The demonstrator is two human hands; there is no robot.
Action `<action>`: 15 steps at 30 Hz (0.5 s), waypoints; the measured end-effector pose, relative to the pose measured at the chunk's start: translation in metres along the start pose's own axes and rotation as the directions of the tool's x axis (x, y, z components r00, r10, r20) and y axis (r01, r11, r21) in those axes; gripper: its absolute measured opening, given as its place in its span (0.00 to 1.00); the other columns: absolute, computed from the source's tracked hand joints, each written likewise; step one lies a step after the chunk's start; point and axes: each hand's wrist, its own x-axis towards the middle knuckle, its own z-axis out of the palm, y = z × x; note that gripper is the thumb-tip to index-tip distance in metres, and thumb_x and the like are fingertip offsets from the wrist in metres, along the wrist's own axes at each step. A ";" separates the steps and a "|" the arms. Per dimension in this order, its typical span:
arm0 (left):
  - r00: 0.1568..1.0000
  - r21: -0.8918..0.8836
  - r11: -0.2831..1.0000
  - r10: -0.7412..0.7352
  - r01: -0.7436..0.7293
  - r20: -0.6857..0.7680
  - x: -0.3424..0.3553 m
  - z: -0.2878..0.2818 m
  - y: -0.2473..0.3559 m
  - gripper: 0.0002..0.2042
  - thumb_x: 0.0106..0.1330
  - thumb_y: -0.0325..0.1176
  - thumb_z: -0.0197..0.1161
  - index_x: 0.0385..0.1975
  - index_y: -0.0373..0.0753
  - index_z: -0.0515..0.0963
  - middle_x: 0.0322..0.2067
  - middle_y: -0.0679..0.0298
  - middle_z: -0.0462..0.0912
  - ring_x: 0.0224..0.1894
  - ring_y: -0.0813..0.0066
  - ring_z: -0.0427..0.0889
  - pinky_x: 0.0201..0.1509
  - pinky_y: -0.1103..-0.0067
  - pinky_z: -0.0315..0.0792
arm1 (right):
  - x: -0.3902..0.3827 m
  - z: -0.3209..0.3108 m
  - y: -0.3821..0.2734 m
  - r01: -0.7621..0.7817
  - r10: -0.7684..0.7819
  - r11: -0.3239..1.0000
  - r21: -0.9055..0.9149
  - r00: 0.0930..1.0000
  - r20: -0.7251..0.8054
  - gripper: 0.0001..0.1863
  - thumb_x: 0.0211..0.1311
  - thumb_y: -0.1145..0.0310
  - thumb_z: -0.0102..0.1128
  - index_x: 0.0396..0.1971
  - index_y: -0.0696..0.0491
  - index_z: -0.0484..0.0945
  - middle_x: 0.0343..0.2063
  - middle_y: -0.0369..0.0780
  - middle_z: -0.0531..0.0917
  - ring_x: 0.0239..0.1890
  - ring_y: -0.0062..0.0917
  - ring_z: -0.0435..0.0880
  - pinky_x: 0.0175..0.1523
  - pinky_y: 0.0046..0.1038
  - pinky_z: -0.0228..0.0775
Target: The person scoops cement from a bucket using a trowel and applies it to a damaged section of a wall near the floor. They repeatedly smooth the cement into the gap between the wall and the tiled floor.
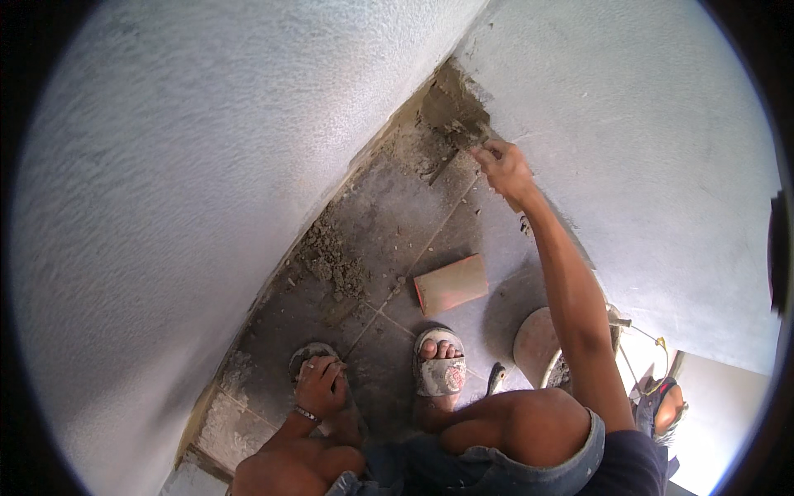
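At the far corner, my right hand (504,171) is closed in a pinch beside the right wall. What its fingers grip is too small and dim to make out. Just beyond the fingertips, damp grey-brown mortar (451,103) fills the corner at the foot of the walls. A thin dark strip (444,166) lies on the floor beside that hand. My left hand (321,386), with a ring and a bracelet, rests over my left foot. Its fingers are loosely curled, and nothing shows in them.
Loose crumbled mortar (335,263) lies on grey floor tiles (389,207) along the left wall (207,165). A tan rectangular block with orange edges (453,285) sits mid-floor. Near my right knee are a round bucket (536,341) and a dark-handled tool (496,379). The right wall (645,149) borders my arm.
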 end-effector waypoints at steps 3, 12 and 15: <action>1.000 -0.003 1.000 -0.002 0.002 0.009 0.000 -0.001 0.001 0.07 0.58 0.27 0.61 0.36 0.40 0.81 0.42 0.59 0.80 0.44 0.55 0.80 0.50 0.59 0.73 | -0.010 -0.002 0.004 0.050 -0.041 0.995 0.085 0.994 -0.100 0.24 0.67 0.53 0.62 0.47 0.62 0.82 0.33 0.53 0.86 0.40 0.40 0.87 0.48 0.38 0.75; 1.000 0.033 0.999 0.004 -0.005 0.029 0.003 0.000 0.000 0.09 0.55 0.26 0.62 0.36 0.39 0.80 0.42 0.59 0.79 0.45 0.53 0.79 0.50 0.59 0.73 | -0.049 0.036 0.055 0.266 -0.267 0.964 -0.019 0.961 -0.079 0.25 0.69 0.54 0.59 0.46 0.65 0.79 0.38 0.57 0.84 0.45 0.51 0.85 0.52 0.39 0.73; 0.999 0.038 0.999 0.007 -0.008 0.032 0.004 0.000 -0.002 0.09 0.55 0.26 0.62 0.36 0.39 0.80 0.42 0.58 0.79 0.45 0.53 0.79 0.50 0.59 0.73 | -0.024 0.045 0.056 0.195 -0.196 0.980 -0.042 0.980 -0.023 0.23 0.68 0.55 0.59 0.46 0.63 0.80 0.40 0.58 0.84 0.48 0.52 0.83 0.54 0.42 0.72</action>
